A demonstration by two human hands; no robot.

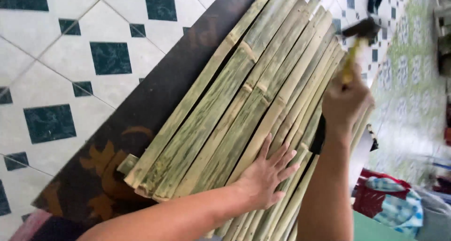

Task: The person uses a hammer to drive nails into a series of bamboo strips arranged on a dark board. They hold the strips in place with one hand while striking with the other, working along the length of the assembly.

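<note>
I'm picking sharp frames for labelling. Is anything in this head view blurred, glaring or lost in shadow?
In the head view, the hammer and the right hand gripping it are smeared by motion blur. The left hand, flat on the bamboo slats, is sharper. Light is soft and even, with no harsh glare. The dark mat loses little detail.

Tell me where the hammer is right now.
In the head view, upper right: the hammer is raised in the right hand, above the far edge of the bamboo slats.

White-and-green tiled floor (61,71), dark patterned mat (155,104), checked cloth (399,208)
</note>
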